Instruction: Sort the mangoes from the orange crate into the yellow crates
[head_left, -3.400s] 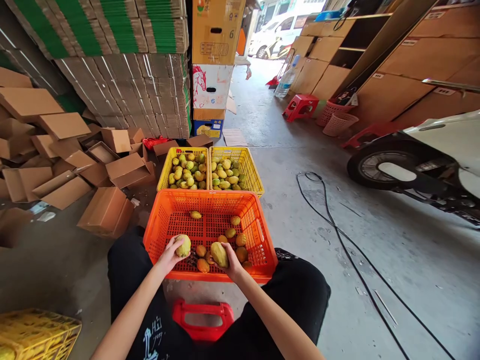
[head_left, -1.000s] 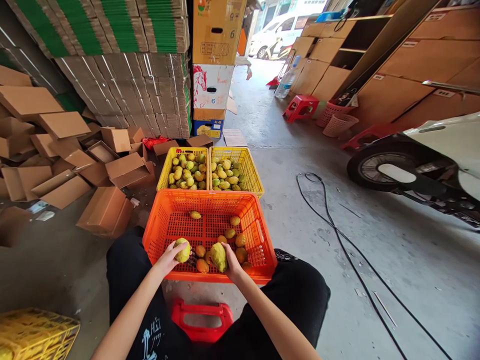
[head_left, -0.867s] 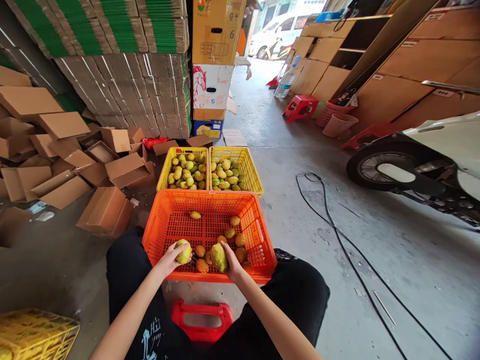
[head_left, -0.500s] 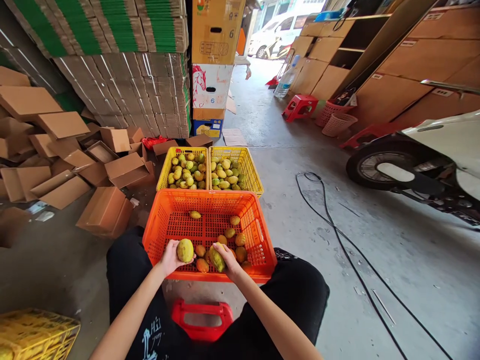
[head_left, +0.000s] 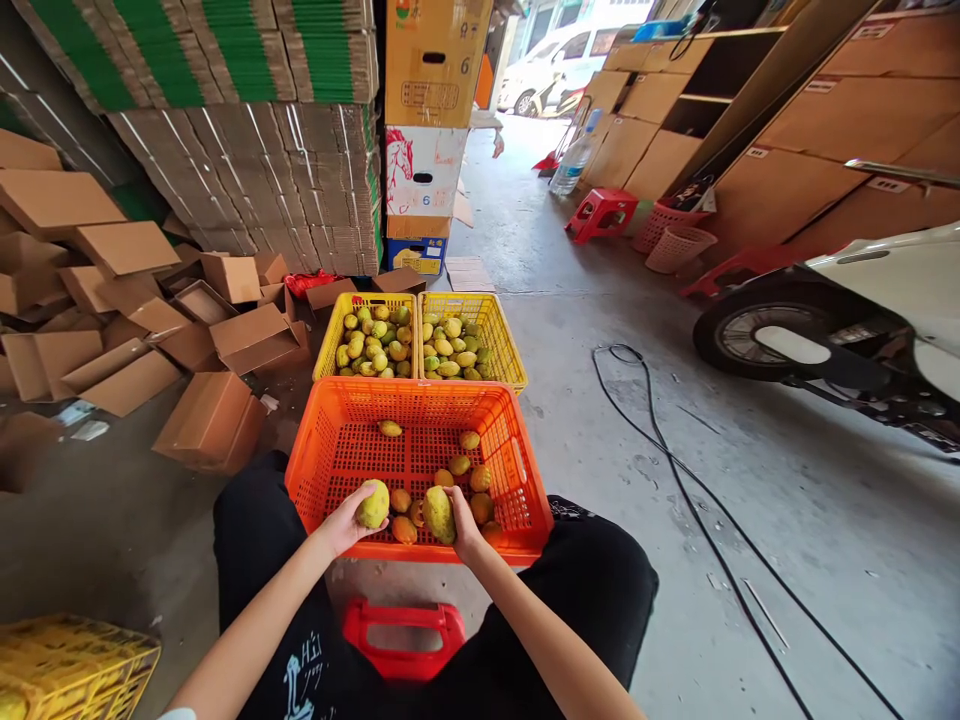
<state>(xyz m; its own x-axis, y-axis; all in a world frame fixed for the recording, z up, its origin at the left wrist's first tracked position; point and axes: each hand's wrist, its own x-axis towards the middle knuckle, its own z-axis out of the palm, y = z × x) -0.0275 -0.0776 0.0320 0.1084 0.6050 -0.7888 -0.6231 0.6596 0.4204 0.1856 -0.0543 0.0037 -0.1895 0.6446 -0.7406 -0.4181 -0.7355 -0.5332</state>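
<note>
My left hand (head_left: 343, 525) holds a yellow fruit (head_left: 373, 506), mango-like in shape, over the near left side of an orange plastic crate (head_left: 409, 385). To its right, my right hand (head_left: 466, 528) grips a yellow-green fruit (head_left: 439, 514) of the same sort, thumb on top. Both fruits are apart from each other. Beneath and between the hands, several orange-yellow fruits (head_left: 405, 530) lie on the crate's floor, more of them toward the right. One yellow fruit (head_left: 389, 428) rests alone near the far wall.
Beyond stand a left yellow crate (head_left: 322, 345) and a right yellow crate (head_left: 516, 358), both with yellow-green fruits. Loose cardboard boxes (head_left: 202, 420) lie leftward. A red stool (head_left: 405, 660) shows between my knees. Black cable (head_left: 660, 440) and a motorbike (head_left: 795, 340) are at right.
My right hand has turned its fruit, which now shows more of its side and sits more upright. The left hand's fruit has tilted slightly. Crates and loose fruits have stayed put.
</note>
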